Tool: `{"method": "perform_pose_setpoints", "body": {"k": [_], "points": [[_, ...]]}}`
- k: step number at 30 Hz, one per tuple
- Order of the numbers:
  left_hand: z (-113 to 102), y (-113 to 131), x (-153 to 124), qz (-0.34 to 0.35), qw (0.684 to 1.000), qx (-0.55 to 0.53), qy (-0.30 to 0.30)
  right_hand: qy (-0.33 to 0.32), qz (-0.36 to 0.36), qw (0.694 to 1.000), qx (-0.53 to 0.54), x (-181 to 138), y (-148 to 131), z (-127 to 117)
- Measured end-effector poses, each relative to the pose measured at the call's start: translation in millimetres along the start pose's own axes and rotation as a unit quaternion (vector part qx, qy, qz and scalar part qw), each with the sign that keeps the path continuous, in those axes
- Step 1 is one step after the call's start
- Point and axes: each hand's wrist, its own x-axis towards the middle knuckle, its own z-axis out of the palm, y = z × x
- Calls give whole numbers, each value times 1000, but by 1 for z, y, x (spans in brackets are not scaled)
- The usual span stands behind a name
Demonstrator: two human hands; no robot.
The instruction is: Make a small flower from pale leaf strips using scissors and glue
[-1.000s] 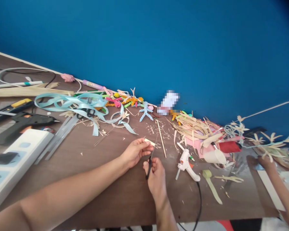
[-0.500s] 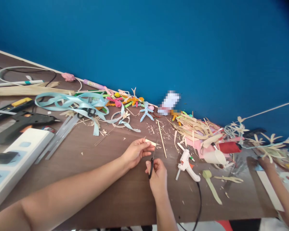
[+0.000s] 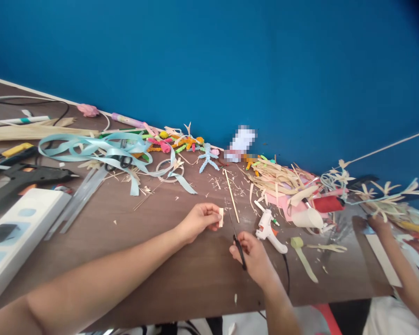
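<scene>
Between the thumb and fingers of my left hand (image 3: 203, 220) is a small pale yellow strip (image 3: 221, 217), held upright. My right hand (image 3: 253, 255) grips a pair of black-handled scissors (image 3: 238, 242), their blades pointing up and slightly left. A gap separates the blades from the strip. Just beyond the scissors lies a thin pale stick (image 3: 231, 195) among scattered trimmings. The white glue gun (image 3: 269, 231) rests to the right of my right hand.
Blue ribbon (image 3: 91, 145), clear glue sticks (image 3: 82, 200), a black glue gun (image 3: 28, 179) and a white power strip (image 3: 31, 232) lie left. Dried husk strips (image 3: 282, 179) and a green strip roll (image 3: 296, 242) lie right. Another person's hand (image 3: 379, 225) is at far right.
My right hand has moved right and down with the scissors, away from the strip. My left hand has turned the strip from slanting to upright. The view has shifted slightly.
</scene>
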Motion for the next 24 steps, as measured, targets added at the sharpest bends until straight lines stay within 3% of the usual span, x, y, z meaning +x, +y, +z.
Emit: {"method": "perform_pose_setpoints", "body": {"k": [8, 24], "points": [[0, -3, -1, 9, 999, 47, -13, -45, 21, 998, -31, 2, -2, -5], [2, -1, -1, -4, 998, 55, -16, -11, 23, 998, -57, -1, 5, -4]]}}
